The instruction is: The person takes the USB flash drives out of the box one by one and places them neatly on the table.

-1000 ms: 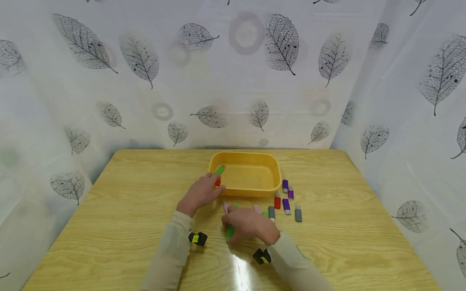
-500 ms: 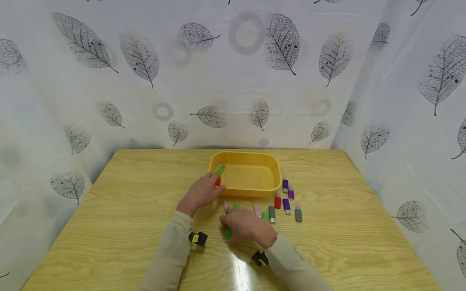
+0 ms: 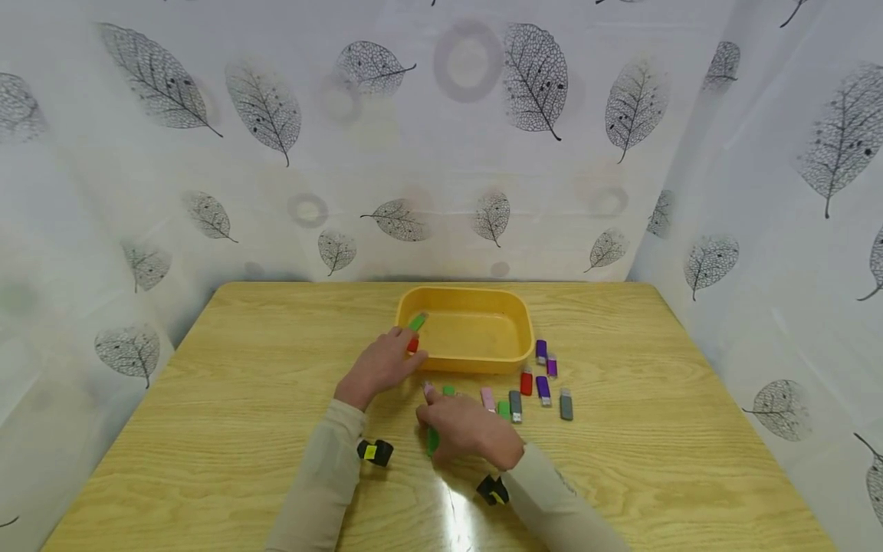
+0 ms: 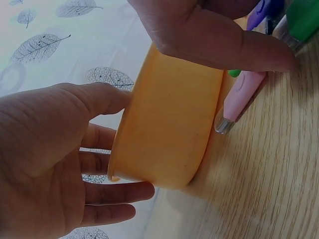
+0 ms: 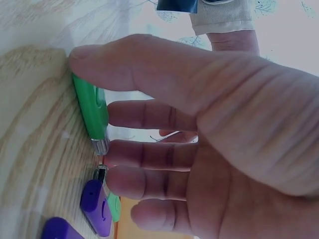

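Note:
My left hand (image 3: 379,366) holds the near left corner of a yellow plastic bin (image 3: 476,366), thumb and fingers at its rim. In the left wrist view that bin's wall (image 4: 169,119) stands beside the hand. A green USB stick (image 3: 418,322) and a red one (image 3: 412,346) lie inside by these fingers. My right hand (image 3: 469,429), low over the table, pinches another green USB stick (image 5: 92,109) between thumb and index finger. Ahead of the fingertips lie a pink USB stick (image 4: 241,94) and a purple one (image 5: 97,206), the latter hidden in the head view.
Right of my right hand lie pink (image 3: 487,399), green (image 3: 504,410) and grey (image 3: 516,406) USB sticks. Farther right are a red stick (image 3: 526,383), several purple ones (image 3: 543,389) and another grey one (image 3: 566,405). A leaf-print curtain (image 3: 441,153) surrounds the wooden table (image 3: 276,330).
My right hand has shifted slightly left, and the green USB stick with it, uncovering more of the pink and green sticks on its right. My left hand has stayed at the bin.

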`<state>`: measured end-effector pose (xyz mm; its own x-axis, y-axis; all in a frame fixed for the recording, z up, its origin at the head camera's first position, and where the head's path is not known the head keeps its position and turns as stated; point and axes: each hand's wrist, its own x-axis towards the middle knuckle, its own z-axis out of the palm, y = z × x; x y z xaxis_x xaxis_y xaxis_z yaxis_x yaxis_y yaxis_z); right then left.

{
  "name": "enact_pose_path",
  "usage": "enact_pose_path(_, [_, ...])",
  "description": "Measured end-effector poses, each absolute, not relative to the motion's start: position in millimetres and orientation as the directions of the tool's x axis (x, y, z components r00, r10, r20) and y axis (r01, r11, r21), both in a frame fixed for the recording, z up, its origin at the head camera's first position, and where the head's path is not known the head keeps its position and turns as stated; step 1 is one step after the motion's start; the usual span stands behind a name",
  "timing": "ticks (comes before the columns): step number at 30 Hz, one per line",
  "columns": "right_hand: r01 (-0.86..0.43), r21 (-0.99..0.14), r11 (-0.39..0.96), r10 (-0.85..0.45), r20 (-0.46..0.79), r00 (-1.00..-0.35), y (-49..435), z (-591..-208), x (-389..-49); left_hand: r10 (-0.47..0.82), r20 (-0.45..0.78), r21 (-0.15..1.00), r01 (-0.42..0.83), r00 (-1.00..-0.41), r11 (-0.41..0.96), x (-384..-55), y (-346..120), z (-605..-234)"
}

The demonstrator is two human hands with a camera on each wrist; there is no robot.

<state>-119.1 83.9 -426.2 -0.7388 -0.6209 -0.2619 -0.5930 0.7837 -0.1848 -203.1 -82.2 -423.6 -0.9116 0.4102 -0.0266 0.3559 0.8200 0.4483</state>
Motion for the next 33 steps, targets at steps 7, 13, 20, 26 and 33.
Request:
enact_pose_path(7, [-0.583,-0.206,0.786,-0.618,-0.250,-0.745,84.6,-426.4,-119.8,0.417,-0.033,0.449,0.359,-0.908,0.818,-203.6,-81.9,-423.7])
enact_pose_path(13, [-0.587,-0.196,0.786,-0.618,-0.221,-0.754,85.7,-428.0,-120.1,0.415,-0.033,0.450,0.357,-0.909,0.818,-203.0,-82.1,-423.6])
enact_pose_path(20, [-0.581,-0.179,0.794,-0.608,-0.222,-0.762,85.6,-426.4,-121.4,0.407,-0.041,0.448,0.347,-0.913,0.824,-202.9,-81.9,-423.2])
enact_pose_path(26, [-0.571,-0.190,0.799,-0.601,-0.230,-0.766,85.7,-424.5,-122.3,0.405,-0.038,0.448,0.347,-0.913,0.824,-203.0,-82.6,-423.6])
enact_pose_path(33, [-0.561,-0.214,0.800,-0.600,-0.244,-0.762,86.1,-423.6,-122.6,0.406,-0.038,0.451,0.347,-0.913,0.823,-202.8,-83.0,-423.5])
